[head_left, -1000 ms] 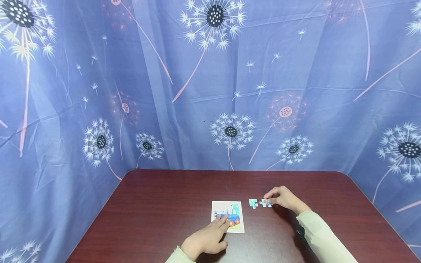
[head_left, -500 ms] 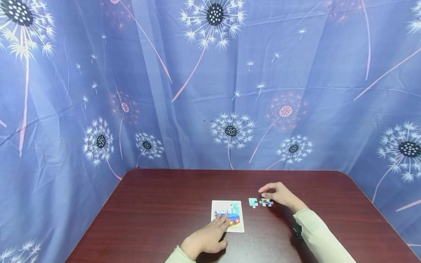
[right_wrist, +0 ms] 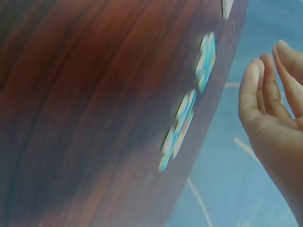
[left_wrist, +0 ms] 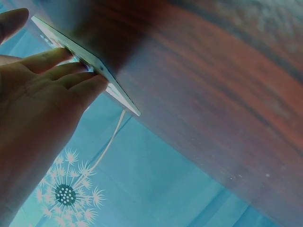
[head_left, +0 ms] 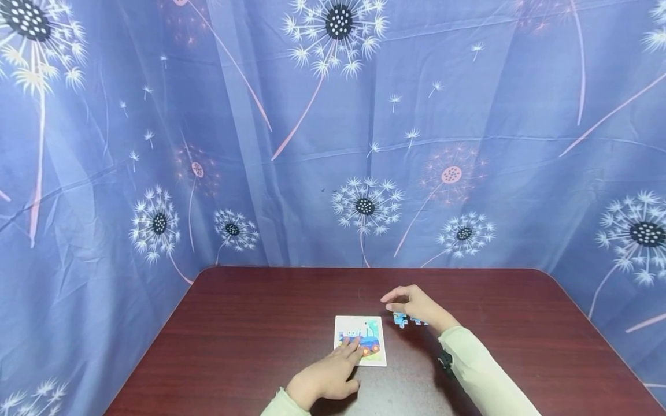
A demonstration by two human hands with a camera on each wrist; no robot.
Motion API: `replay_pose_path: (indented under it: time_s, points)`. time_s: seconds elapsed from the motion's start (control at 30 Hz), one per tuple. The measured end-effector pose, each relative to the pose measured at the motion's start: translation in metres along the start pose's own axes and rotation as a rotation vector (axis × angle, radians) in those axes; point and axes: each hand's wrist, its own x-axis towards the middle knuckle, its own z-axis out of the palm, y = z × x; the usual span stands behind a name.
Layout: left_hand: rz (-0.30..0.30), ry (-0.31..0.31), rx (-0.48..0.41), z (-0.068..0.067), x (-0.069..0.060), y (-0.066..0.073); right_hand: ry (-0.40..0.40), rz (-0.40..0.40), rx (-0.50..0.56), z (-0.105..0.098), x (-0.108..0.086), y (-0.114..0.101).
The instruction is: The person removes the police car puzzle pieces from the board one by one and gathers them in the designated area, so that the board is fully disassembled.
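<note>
A white-bordered picture board (head_left: 377, 359) showing a blue vehicle lies flat on the table. The left hand (head_left: 329, 374) rests on its lower left part with extended fingers; the left wrist view shows the fingertips of this hand (left_wrist: 42, 101) against the board (left_wrist: 118, 91). Right of the board, the right hand (head_left: 418, 307) hovers above the puzzle pieces, its fingers loosely bent and holding nothing. One piece (head_left: 399, 319) shows below its thumb, and others are partly covered. In the right wrist view the hand (right_wrist: 274, 104) is apart from the pieces (right_wrist: 206, 61) on the table.
The dark red wooden table (head_left: 250, 323) has rounded far corners. A blue curtain (head_left: 291, 219) with dandelion prints hangs behind it and along the sides. A black item (head_left: 445, 360) shows at the right sleeve.
The right hand has released the right-hand puzzle piece, lifted off it and moved left over the pieces. The left hand and the board have stayed in place.
</note>
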Motion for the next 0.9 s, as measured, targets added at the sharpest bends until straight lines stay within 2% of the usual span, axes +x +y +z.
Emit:
replay_pose_path:
  time_s: [0.2,0.4,0.53,0.9]
  points:
    - [0.005,0.012,0.014,-0.001,0.0,0.0,-0.068,-0.022,0.03,0.019,0.009,-0.007]
    - [0.0,-0.01,-0.001,0.0,0.0,0.0,-0.124,-0.03,0.013,0.034,0.01,-0.01]
    - [-0.003,-0.022,-0.02,0.0,0.001,-0.001,-0.145,-0.045,0.02,0.038,0.009,-0.012]
    - [0.015,-0.019,-0.021,-0.001,0.002,-0.003,-0.212,-0.03,-0.045,0.041,0.007,-0.014]
